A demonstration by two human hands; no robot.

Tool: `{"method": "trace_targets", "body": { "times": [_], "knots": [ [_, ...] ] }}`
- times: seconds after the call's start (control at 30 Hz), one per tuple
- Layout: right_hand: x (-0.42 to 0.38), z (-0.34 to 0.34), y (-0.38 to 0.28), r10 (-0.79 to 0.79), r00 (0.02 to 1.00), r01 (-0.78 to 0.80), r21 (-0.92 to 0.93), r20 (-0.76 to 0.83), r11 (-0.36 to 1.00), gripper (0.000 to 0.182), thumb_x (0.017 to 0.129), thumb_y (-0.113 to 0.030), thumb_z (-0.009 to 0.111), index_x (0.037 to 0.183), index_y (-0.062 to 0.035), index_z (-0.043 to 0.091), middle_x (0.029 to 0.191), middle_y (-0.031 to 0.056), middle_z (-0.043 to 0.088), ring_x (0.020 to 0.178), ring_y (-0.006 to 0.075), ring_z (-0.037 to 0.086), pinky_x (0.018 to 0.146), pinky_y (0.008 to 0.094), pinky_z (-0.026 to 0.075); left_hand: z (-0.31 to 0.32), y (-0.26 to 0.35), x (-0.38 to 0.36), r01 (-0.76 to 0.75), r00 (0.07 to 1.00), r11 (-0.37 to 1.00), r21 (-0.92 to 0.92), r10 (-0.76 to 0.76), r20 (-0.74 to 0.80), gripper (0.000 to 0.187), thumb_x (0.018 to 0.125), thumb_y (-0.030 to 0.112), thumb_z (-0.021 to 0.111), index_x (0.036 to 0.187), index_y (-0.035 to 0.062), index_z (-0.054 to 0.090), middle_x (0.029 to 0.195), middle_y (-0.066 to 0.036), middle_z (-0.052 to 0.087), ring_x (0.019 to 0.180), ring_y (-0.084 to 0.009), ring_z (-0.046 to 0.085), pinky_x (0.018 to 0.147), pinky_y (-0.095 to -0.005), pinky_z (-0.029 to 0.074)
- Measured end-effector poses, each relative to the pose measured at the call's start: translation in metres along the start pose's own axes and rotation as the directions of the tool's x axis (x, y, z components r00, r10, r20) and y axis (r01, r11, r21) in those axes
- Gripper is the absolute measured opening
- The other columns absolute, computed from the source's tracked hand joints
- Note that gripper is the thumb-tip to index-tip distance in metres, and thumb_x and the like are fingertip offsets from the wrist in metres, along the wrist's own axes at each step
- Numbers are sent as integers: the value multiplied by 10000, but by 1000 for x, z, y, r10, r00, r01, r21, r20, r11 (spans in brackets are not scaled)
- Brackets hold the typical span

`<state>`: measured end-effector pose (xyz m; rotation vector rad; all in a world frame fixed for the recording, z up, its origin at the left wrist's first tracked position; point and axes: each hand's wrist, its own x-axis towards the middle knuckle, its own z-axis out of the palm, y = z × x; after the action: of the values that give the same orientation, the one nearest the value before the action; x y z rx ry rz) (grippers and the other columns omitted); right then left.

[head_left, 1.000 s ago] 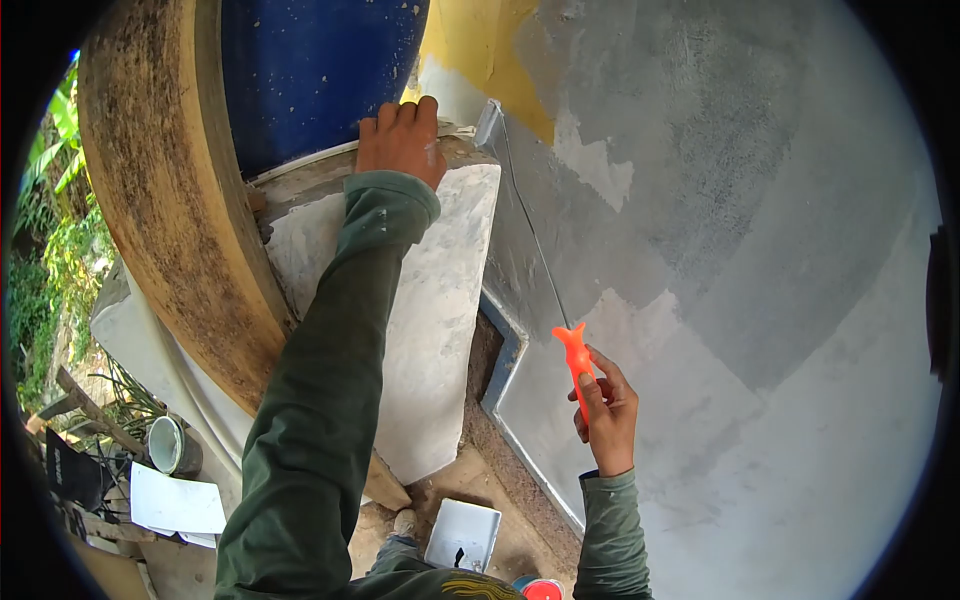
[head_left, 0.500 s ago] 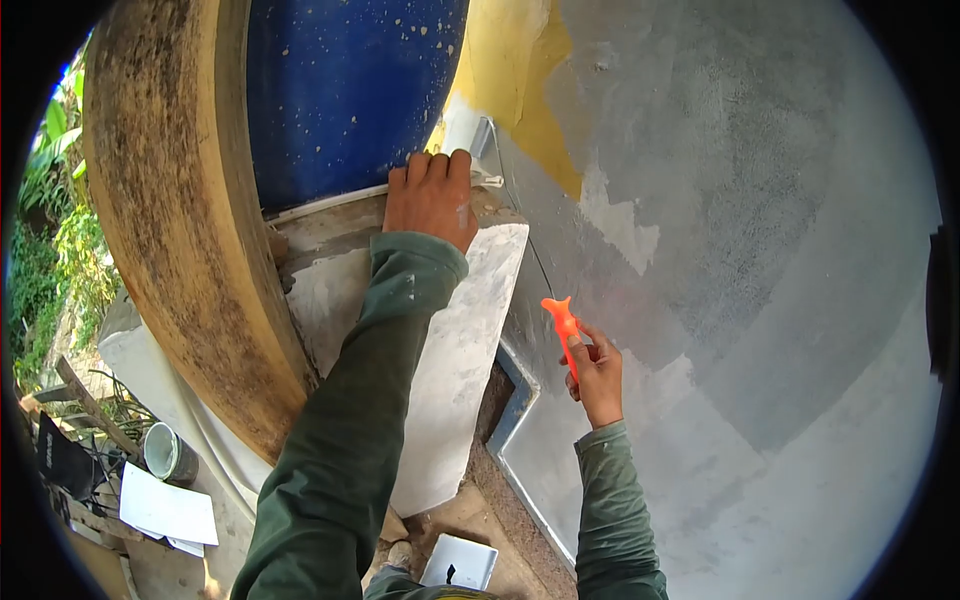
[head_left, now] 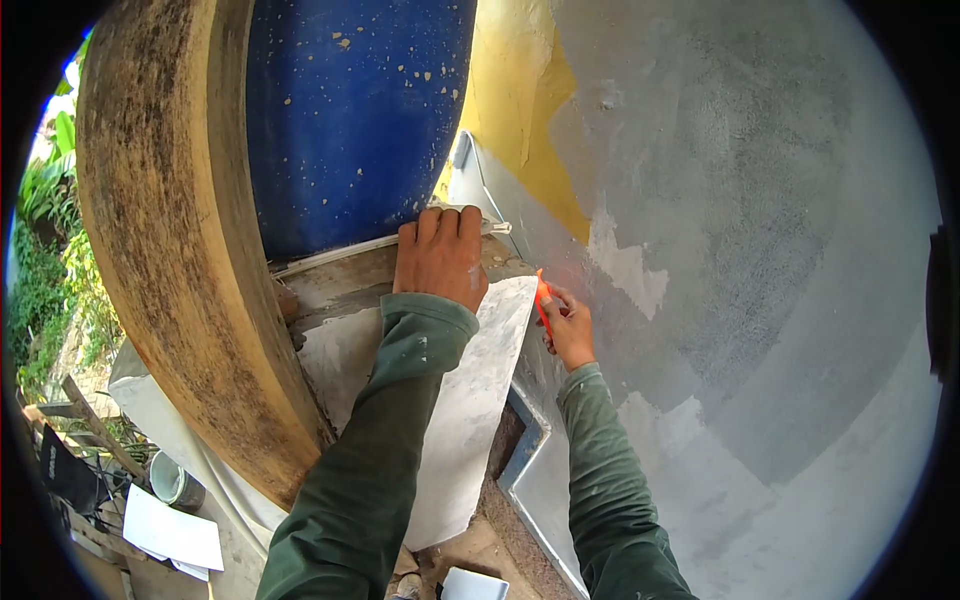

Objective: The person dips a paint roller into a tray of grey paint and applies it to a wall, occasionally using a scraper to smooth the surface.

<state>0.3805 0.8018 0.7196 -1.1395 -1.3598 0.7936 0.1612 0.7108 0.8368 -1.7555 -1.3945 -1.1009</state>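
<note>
My right hand (head_left: pixel 569 330) is closed around the orange handle of a small paint roller (head_left: pixel 544 298). The roller's thin wire frame runs up along the grey wall to its narrow head, which lies in the corner near the blue panel (head_left: pixel 355 110) and the yellow paint. My left hand (head_left: pixel 440 258) is curled over the ledge (head_left: pixel 345 272) at the foot of the blue panel, knuckles up, fingertips hidden. A white strip (head_left: pixel 495 228) runs along that ledge and passes under my left fingers.
A thick, stained curved frame (head_left: pixel 165 200) borders the panel on the left. The wall (head_left: pixel 740 250) at right has grey and yellow patches. Below lie a pale slab (head_left: pixel 465 430), a white tray (head_left: pixel 474 585), a bucket (head_left: pixel 172 480) and white sheets (head_left: pixel 172 528).
My right hand has moved up and left with the roller, and its head has shifted left into the corner. My left hand stays on the ledge. The whole view has tilted upward slightly.
</note>
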Motion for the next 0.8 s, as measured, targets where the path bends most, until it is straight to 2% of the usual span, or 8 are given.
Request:
{"method": "trace_targets", "body": {
  "times": [0.37, 0.4, 0.47, 0.5, 0.57, 0.8],
  "knots": [
    [58, 35, -3, -39, 999, 40, -16, 13, 999, 385, 964, -262, 664, 1313, -100, 661, 672, 45, 638, 448, 112, 529, 391, 305, 376, 4, -1, 1, -7, 1000, 1000, -4, 7, -22, 317, 809, 38, 648, 1123, 49, 605, 1031, -109, 650, 1063, -282, 574, 894, -419, 436],
    [55, 35, -3, -35, 999, 36, -19, 10, 999, 385, 964, -262, 664, 1313, -100, 661, 672, 45, 638, 448, 112, 529, 391, 305, 376, 6, -2, 0, -7, 1000, 1000, -9, 7, -19, 317, 809, 38, 648, 1123, 49, 605, 1031, -109, 650, 1063, -282, 574, 894, -419, 436],
    [48, 31, -5, -45, 999, 44, -55, -15, 998, 386, 961, -266, 666, 1308, -98, 663, 675, 50, 651, 450, 113, 540, 394, 307, 386, 7, -4, 1, -48, 992, 998, 39, 53, -114, 321, 714, 97, 699, 1010, 96, 575, 971, -82, 645, 1021, -263, 574, 857, -406, 425],
    [42, 27, -5, -45, 999, 44, -60, -17, 997, 386, 961, -266, 666, 1308, -98, 663, 675, 50, 651, 450, 113, 540, 394, 307, 386, 6, -3, 1, -47, 992, 998, 34, 50, -115, 321, 714, 97, 699, 1010, 96, 575, 971, -82, 645, 1021, -263, 574, 857, -406, 425],
    [22, 17, -4, -51, 998, 50, -51, -24, 997, 381, 960, -263, 668, 1300, -92, 667, 684, 54, 665, 448, 110, 546, 397, 305, 397, 1, -1, 1, -2, 1000, 1000, -17, 2, -9, 292, 806, 30, 642, 1093, 51, 591, 1018, -113, 648, 1055, -291, 573, 889, -429, 437],
    [-66, -27, -7, -12, 999, 11, -24, -41, 1000, 405, 964, -234, 662, 1334, -71, 630, 716, 72, 668, 441, 92, 531, 392, 275, 392, 1, 2, 2, 44, 999, 999, 6, -44, -24, 274, 817, 20, 626, 1085, 68, 597, 1018, -111, 652, 1041, -308, 583, 883, -448, 445]
  ]
}}
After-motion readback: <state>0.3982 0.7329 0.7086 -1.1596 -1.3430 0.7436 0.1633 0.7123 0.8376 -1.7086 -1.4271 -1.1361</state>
